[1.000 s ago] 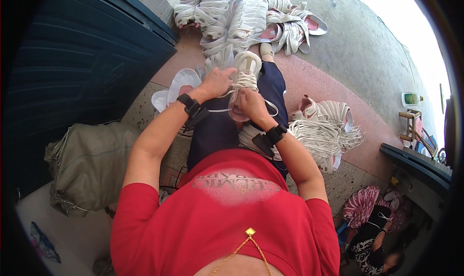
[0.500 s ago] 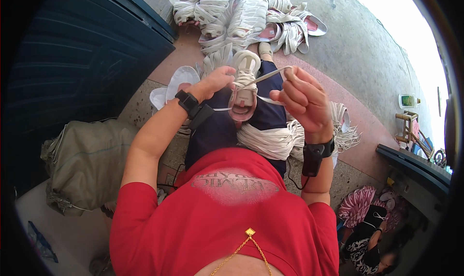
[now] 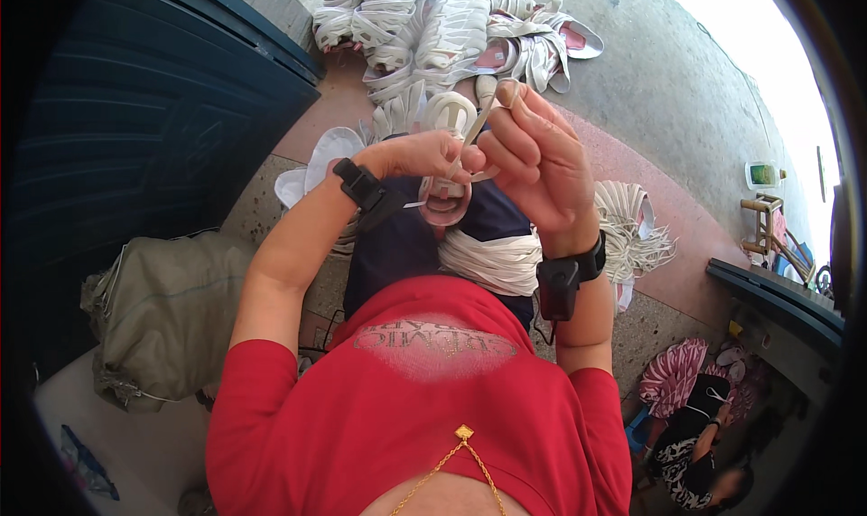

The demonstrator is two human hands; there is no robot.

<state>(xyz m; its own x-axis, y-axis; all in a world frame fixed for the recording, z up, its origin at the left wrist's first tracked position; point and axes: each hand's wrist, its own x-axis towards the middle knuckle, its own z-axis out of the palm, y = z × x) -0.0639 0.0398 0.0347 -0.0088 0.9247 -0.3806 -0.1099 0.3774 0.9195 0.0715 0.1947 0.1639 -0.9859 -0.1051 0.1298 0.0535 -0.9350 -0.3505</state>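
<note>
A white shoe (image 3: 446, 119) rests on my lap, its pink opening facing me. My left hand (image 3: 423, 153) grips the shoe's side. Raised above the shoe, my right hand (image 3: 535, 159) pinches a flat white lace (image 3: 475, 130) that runs down into the shoe. A bundle of white laces (image 3: 492, 261) lies across my dark-blue lap, just under my right wrist. Both wrists wear black bands.
A pile of white shoes (image 3: 433, 28) lies ahead on the floor. More loose laces (image 3: 632, 232) sit at the right. A greyish sack (image 3: 158, 313) lies at my left beside a dark blue door (image 3: 135, 128). Another person (image 3: 691, 435) sits at lower right.
My right hand has risen from beside the shoe and pulled the lace up and toward me. The left hand has stayed on the shoe.
</note>
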